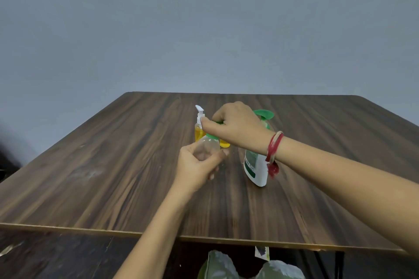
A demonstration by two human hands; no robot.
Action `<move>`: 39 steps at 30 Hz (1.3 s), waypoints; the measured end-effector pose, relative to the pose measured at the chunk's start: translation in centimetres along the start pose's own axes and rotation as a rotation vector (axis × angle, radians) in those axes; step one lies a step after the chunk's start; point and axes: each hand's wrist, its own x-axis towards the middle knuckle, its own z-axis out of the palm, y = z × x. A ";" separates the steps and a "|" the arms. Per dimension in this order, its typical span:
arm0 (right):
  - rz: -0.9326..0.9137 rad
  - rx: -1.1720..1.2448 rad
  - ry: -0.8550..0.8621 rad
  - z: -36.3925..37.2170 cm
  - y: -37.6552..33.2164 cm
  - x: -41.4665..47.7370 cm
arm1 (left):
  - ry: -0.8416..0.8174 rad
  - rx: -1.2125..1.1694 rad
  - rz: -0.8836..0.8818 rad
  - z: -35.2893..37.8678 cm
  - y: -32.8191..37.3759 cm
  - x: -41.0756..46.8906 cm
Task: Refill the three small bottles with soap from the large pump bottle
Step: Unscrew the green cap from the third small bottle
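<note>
My left hand (196, 166) grips a small clear bottle (209, 146) with a green collar, held above the middle of the wooden table (113, 165). My right hand (235, 128) pinches the green pump top of that bottle from above. Behind them stands a small bottle of yellow soap (199, 132) with a white pump. The yellow base of another small bottle (225, 143) shows under my right hand. The large white pump bottle (256, 165) with a green pump head stands to the right, partly hidden by my right wrist.
A red thread band (274, 149) is tied round my right wrist. The table's near edge (158, 234) runs across the bottom of the view. A plain grey wall rises behind the table. Below the edge, green and grey cloth shows.
</note>
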 end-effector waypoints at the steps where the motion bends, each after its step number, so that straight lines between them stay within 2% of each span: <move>1: -0.037 0.047 -0.006 0.1 0.0 -0.2 | -0.051 -0.057 -0.045 -0.1 -0.1 -0.1; 4: -0.195 0.127 -0.062 -0.5 -0.2 -0.5 | -0.179 -0.299 -0.150 0.3 -0.4 -1.0; 7: -0.296 0.082 -0.208 -2.0 -0.3 0.0 | -0.191 -0.264 -0.063 0.2 -0.3 -1.1; 11: -0.242 0.090 -0.465 -3.8 -0.1 0.7 | -0.210 -0.221 -0.058 -0.5 -0.6 -0.5; 14: -0.247 0.191 -0.621 -4.1 0.6 1.2 | -0.212 -0.204 -0.086 -0.5 -1.1 -0.7; 17: -0.166 0.322 -0.770 -3.6 1.3 1.3 | -0.177 -0.190 -0.096 -0.6 -1.6 -0.8; 18: -0.142 0.357 -0.779 -3.4 1.4 1.3 | -0.161 -0.197 -0.093 -0.7 -1.7 -0.8; 20: -0.111 0.344 -0.677 -3.4 1.3 1.2 | -0.145 -0.192 -0.077 -1.0 -1.8 -0.7; 22: -0.055 0.186 -0.554 -3.8 0.3 0.9 | -0.154 -0.158 -0.045 -1.1 -1.9 -0.6; 24: -0.057 0.004 -0.517 -3.6 -0.6 0.6 | -0.174 -0.128 -0.017 -1.1 -2.0 -0.5; 28: -0.153 -0.118 -0.578 -3.0 -1.4 0.6 | -0.188 -0.103 -0.013 -1.2 -2.4 -0.5; 31: -0.172 -0.012 -0.727 -4.0 -1.4 1.1 | -0.194 -0.106 -0.006 -1.5 -2.7 -0.5; 33: -0.115 0.057 -0.785 -4.2 -1.3 1.0 | -0.175 -0.114 -0.006 -1.7 -2.6 -0.6; 36: -0.082 -0.033 -0.686 -3.3 -1.3 0.5 | -0.162 -0.123 0.002 -1.8 -2.3 -0.5; 39: -0.145 -0.094 -0.547 -2.2 -1.3 0.3 | -0.169 -0.105 -0.002 -1.9 -2.2 -0.4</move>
